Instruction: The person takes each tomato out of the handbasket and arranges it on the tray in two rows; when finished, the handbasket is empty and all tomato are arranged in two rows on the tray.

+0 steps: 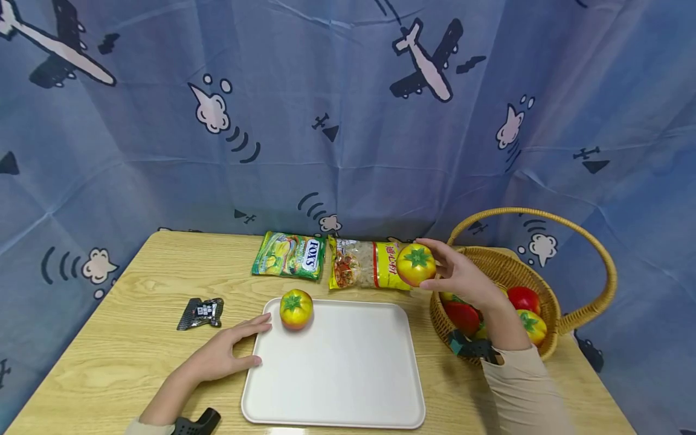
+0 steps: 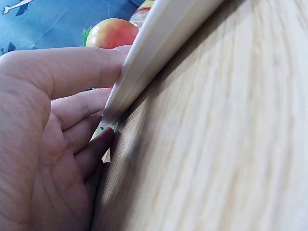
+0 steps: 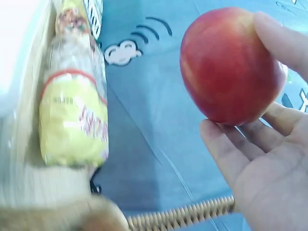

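Observation:
My right hand (image 1: pixel 459 272) holds a yellow-and-red fruit (image 1: pixel 415 264) with a green star-shaped leaf top, raised between the basket and the tray. In the right wrist view the fruit's red underside (image 3: pixel 228 67) shows, pinched between thumb and fingertips. A matching fruit (image 1: pixel 296 309) sits at the far left corner of the white tray (image 1: pixel 337 368). My left hand (image 1: pixel 223 350) rests at the tray's left edge with fingers spread. Seen from the left wrist, its fingers (image 2: pixel 82 103) touch the tray's rim (image 2: pixel 139 62).
A wicker basket (image 1: pixel 550 302) with a tall handle stands at the right, holding several red and yellow fruits. Behind the tray lie a green FOX'S candy bag (image 1: pixel 288 255) and a yellow-and-clear food packet (image 1: pixel 359 264). A small black packet (image 1: pixel 201 313) lies at the left.

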{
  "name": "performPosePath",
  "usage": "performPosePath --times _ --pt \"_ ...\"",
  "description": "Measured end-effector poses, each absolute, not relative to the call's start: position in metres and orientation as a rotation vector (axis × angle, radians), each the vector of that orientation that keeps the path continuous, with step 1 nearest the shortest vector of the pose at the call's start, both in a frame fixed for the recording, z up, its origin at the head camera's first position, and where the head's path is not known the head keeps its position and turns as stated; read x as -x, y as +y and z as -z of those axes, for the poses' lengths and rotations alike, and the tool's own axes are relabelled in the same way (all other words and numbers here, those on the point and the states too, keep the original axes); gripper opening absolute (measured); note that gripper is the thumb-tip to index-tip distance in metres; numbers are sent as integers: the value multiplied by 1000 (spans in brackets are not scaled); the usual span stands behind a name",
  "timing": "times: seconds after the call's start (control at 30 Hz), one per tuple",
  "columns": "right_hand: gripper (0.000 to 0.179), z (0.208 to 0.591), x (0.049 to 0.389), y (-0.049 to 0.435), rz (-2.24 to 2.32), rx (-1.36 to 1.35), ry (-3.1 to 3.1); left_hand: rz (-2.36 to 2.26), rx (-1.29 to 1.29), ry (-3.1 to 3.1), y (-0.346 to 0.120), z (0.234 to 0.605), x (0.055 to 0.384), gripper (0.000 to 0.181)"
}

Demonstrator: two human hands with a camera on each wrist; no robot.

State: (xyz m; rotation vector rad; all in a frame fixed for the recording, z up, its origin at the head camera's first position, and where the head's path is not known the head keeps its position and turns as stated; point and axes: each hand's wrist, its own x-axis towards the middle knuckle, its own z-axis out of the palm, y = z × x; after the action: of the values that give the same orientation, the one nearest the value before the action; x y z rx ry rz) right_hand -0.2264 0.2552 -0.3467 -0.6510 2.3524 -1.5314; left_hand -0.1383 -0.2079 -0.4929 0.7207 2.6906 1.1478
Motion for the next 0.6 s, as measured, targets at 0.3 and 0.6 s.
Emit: performPosePath --times 0.3,0.6 --pt "78 365 231 224 1771 787 2097 -1140 -733 2719 -209 499 137 63" --pt "81 383 226 196 1927 804 2002 -1148 -723 2700 -209 497 139 62"
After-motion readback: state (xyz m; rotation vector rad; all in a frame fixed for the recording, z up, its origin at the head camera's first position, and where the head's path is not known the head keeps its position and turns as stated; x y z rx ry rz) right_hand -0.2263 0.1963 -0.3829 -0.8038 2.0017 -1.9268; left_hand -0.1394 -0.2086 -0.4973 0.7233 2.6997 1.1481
